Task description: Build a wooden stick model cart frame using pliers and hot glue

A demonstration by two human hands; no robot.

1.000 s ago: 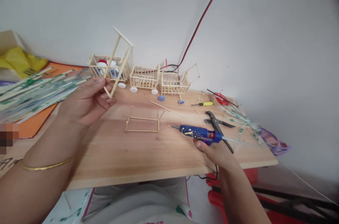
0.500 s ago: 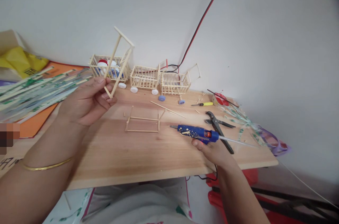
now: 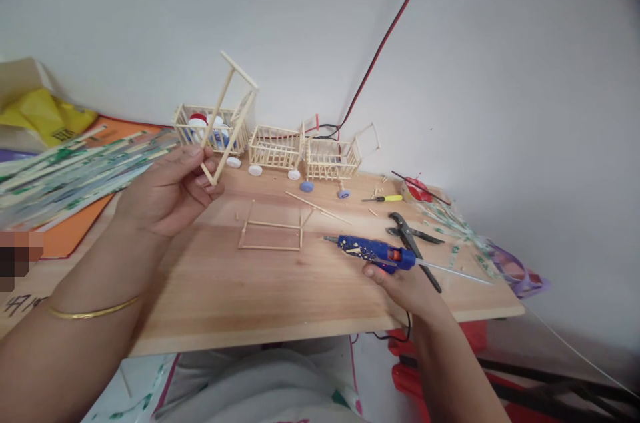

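My left hand (image 3: pixel 167 193) is raised over the wooden board (image 3: pixel 260 289) and pinches a U-shaped stick frame (image 3: pixel 231 111) by its lower ends, the frame standing up in front of the wall. My right hand (image 3: pixel 405 286) grips a blue glue gun (image 3: pixel 373 251) at the board's right part, its nozzle pointing left. A flat rectangular stick frame (image 3: pixel 273 233) lies on the board between the two hands. Three small stick carts (image 3: pixel 273 146) with bottle-cap wheels stand in a row at the back.
A pile of wrapped sticks (image 3: pixel 70 169) lies on orange paper at the left. Black pliers (image 3: pixel 413 236), a yellow screwdriver (image 3: pixel 383 198) and a loose stick (image 3: pixel 317 207) lie near the right hand. A red-black cable (image 3: pixel 385 43) runs up the wall.
The view has shifted slightly. Both hands keep their grips, and the glue gun has barely moved.
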